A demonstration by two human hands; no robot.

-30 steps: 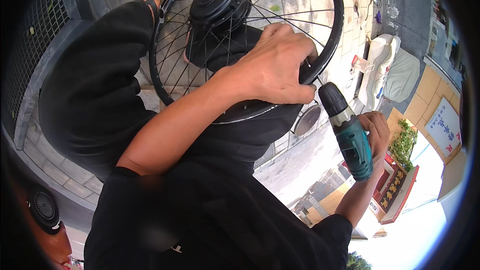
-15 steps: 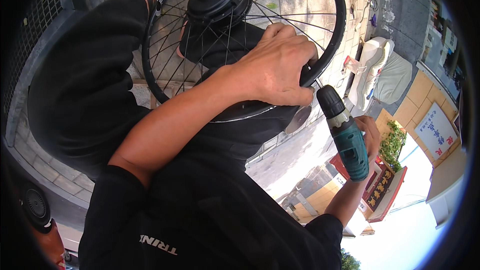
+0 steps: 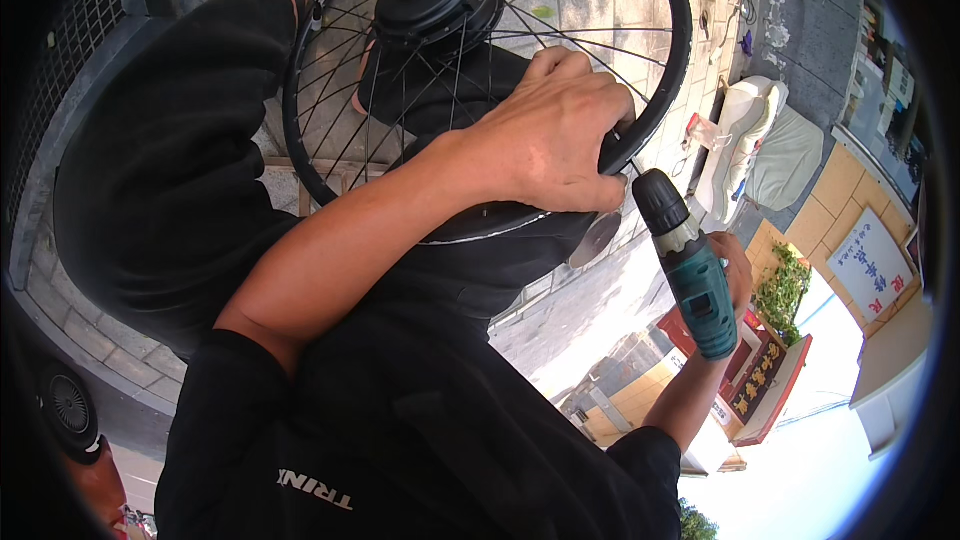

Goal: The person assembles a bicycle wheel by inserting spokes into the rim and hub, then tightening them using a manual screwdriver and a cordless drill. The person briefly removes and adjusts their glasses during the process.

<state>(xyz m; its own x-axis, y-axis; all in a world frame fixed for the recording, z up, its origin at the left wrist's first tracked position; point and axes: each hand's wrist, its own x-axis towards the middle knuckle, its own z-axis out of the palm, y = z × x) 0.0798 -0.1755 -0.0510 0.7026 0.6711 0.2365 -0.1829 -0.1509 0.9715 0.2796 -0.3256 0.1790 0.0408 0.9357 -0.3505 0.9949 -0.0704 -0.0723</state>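
Fingers of the left hand [image 3: 550, 135] wrap the wheel rim [image 3: 672, 60]; the right hand [image 3: 728, 270] grips a drill [image 3: 690, 265] just beside it.

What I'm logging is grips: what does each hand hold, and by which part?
The left hand grips the wheel by its rim. The right hand holds the drill by its handle.
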